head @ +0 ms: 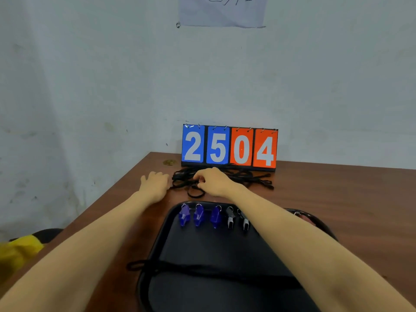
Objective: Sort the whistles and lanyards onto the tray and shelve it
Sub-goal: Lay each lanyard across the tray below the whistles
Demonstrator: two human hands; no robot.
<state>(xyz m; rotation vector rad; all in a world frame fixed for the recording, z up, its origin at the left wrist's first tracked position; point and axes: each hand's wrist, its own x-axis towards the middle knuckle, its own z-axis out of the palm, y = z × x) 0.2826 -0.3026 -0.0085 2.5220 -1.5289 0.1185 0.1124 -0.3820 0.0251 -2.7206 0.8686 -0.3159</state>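
yellow cloth [18,251] at far left, blurred and cut off. left hand [155,184] flat on brown table [337,199], fingers loosely spread, touching edge of tangled black lanyards [245,177], gripping nothing. right hand [213,182] curled, fingers pinched on a lanyard loop. scoreboard [229,146] behind, reading 2504. black tray [157,239] nearest: blue whistles [198,215], black whistles [230,217] in a row; one lanyard [144,265] across it. tray's right end hidden by forearm.

Pale, scuffed wall [90,75] w/ a paper sheet [221,11] taped far up top. Brown wood table [337,199] against it. Flip scoreboard [229,147] reads 2504, far edge. Yellow cloth [18,251] near left, off table.
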